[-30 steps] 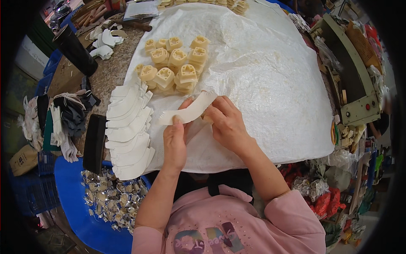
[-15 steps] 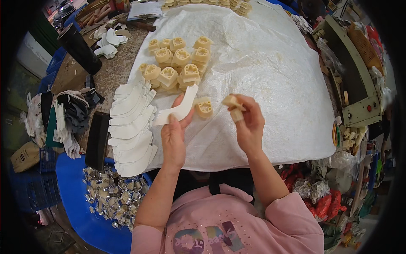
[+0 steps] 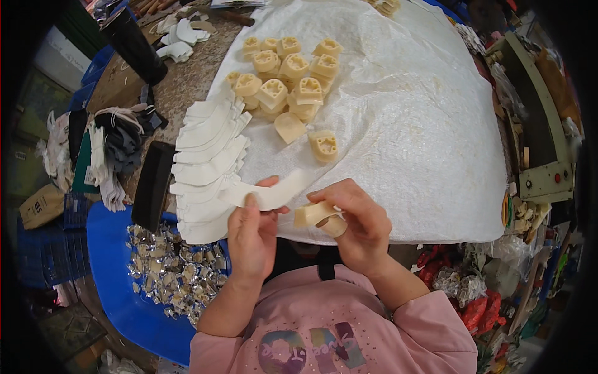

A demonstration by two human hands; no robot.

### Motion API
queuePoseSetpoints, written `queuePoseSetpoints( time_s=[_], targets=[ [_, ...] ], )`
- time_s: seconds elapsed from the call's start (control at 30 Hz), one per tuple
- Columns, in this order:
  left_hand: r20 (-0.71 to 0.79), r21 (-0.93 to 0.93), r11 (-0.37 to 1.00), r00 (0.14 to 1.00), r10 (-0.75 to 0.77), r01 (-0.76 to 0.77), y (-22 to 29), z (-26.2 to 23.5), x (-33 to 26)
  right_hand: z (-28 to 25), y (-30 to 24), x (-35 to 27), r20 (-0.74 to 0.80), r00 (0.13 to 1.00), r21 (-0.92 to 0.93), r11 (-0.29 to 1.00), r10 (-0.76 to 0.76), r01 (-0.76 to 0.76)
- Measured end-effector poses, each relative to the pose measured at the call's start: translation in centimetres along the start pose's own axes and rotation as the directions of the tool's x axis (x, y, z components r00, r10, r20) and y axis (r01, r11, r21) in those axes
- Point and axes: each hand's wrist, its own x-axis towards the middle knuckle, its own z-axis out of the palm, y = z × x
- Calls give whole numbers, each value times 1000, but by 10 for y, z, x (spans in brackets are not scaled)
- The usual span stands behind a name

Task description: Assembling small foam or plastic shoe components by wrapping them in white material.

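My left hand [image 3: 252,234] pinches a curved white strip [image 3: 274,194] between thumb and fingers, just above the near edge of the white sheet. Close to its right end, my right hand [image 3: 361,227] grips a small cream shoe heel [image 3: 309,215], with tan tape wrapped round the thumb [image 3: 333,225]. Left of my left hand lies a fanned stack of similar white strips [image 3: 208,159]. Beyond the hands, one heel lies with its plain side up [image 3: 290,127]; another heel [image 3: 323,147] shows its hollowed face. A cluster of such heels [image 3: 273,93] sits farther back.
The white sheet [image 3: 411,156] covers the table. A black block [image 3: 152,187] stands beside the strips, and a dark cylinder [image 3: 134,47] farther left. Below is a blue tub [image 3: 112,280] of shiny scraps. A green metal machine frame [image 3: 536,118] is at the right.
My right hand has brought the heel left and nearer to the strip. My left hand has come lower, turning the strip flatter and uncovering the heel behind it. The whole view has shifted slightly.
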Motion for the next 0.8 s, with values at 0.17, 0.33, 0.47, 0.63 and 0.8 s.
queuePoseSetpoints(
  time_s=[0.17,0.33,0.47,0.63,0.8],
  targets=[
    [47,-96,995,999,2,3,7,12,-20,20,14,-5,-31,961,-88,959,-273,270],
    [54,58,998,998,20,-23,10,13,-24,21,14,-9,-9,950,-120,943,-313,310],
    [109,99,994,993,36,-47,12,16,-26,19,15,-10,-9,948,-130,941,-317,314],
    [88,182,979,993,76,-91,14,25,-32,16,19,-12,-6,947,-165,934,-321,316],
    [46,381,910,986,158,-164,9,24,-33,19,22,-9,-20,920,-299,880,-392,368]
  ],
)
